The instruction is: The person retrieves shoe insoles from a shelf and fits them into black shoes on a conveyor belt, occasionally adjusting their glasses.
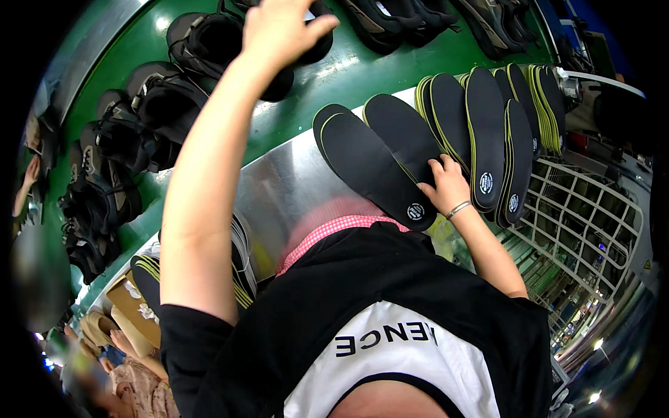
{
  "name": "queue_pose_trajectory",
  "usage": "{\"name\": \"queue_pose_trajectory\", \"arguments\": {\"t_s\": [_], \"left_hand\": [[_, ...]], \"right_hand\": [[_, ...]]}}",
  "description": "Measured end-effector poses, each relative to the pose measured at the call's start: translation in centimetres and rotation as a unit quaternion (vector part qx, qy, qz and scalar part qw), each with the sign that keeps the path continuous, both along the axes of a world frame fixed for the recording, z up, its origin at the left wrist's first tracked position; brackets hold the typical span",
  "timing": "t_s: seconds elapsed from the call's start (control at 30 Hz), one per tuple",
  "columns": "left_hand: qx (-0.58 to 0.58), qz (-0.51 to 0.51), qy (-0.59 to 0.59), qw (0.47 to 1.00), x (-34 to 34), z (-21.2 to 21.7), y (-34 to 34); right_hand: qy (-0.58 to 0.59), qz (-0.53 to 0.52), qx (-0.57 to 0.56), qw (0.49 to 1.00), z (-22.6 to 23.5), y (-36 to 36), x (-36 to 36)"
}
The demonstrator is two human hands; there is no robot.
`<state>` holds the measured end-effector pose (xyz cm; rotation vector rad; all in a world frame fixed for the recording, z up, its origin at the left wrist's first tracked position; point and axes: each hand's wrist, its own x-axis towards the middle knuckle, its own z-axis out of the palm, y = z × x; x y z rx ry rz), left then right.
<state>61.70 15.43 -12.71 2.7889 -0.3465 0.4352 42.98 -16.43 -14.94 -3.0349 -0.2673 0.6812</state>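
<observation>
Your left hand [282,28] seems to grip a black shoe [306,49]; your right hand [446,184] rests, fingers curled, on an insole [373,167].

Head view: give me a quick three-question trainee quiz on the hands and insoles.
1. True or false: the left hand rests on a black shoe on the green belt.
2. What does the right hand touch? A) black insoles B) the wire rack C) a shoe
3. The edge trim of the insoles standing in the row is ____.

Key: 1 true; 2 A; 3 yellow-green.
</observation>
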Motion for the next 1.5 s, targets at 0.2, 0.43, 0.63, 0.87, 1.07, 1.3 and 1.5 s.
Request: {"name": "queue_pose_trajectory", "arguments": {"t_s": [0.2, 0.43, 0.63, 0.87, 1.07, 1.3, 1.5], "left_hand": [[0.045, -0.022, -0.132, 0.99, -4.1, -3.2, -4.3], [-0.032, -0.215, 0.133, 0.967, -15.4, -7.7, -7.6], [-0.181, -0.148, 0.21, 0.949, -14.9, -7.0, -7.0], [-0.722, -0.082, 0.52, 0.449, -11.6, -1.1, -7.7], [-0.812, -0.036, 0.436, 0.387, -10.9, -1.2, -8.2], [-0.725, -0.112, 0.36, 0.576, -4.1, 1.0, -3.2], [-0.01, 0.11, -0.181, 0.977, 6.9, -2.6, 2.7]], "right_hand": [[-0.028, -0.052, -0.039, 0.998, -0.3, 0.7, -0.3], [-0.081, -0.108, 0.093, 0.987, 0.8, 0.6, -0.2], [-0.149, -0.098, 0.211, 0.961, 2.8, 0.7, 0.2], [-0.16, -0.035, 0.269, 0.949, 5.5, 2.6, 1.8], [-0.123, 0.019, 0.253, 0.959, 6.7, 5.3, 5.1], [-0.061, -0.06, 0.467, 0.88, 5.8, 6.0, 12.8], [0.199, -0.189, 0.56, 0.782, 7.9, 7.9, 18.3]]}}
